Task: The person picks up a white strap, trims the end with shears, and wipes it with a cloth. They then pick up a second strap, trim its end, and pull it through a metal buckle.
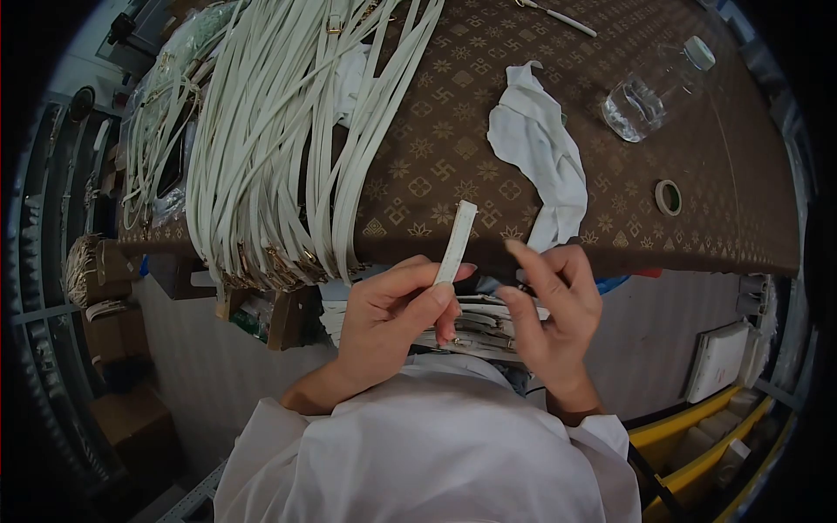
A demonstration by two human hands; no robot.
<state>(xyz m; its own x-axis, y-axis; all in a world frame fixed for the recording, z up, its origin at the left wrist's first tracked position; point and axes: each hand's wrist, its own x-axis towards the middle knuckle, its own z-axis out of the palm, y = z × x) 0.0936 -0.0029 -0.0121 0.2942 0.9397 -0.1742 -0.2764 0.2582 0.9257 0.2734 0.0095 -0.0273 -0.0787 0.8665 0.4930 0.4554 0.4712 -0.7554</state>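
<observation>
My left hand (397,307) pinches a short white strap end (456,240) between thumb and fingers. The strap end points up and tilts slightly right, in front of the table's near edge. To its right, my right hand (558,309) is raised with thumb and index finger apart, and I see nothing held between them. Behind that hand, a crumpled white cloth (540,131) lies on the table and hangs to its edge. Below the hands, across my lap, is a stack of white straps (493,322), partly hidden by the fingers.
A big bundle of white straps (261,131) with gold-coloured buckles drapes over the left of the brown patterned tablecloth (418,166). A clear bottle (641,100) lies at the back right, near a tape roll (669,198). Yellow-edged bins (697,436) stand low on the right.
</observation>
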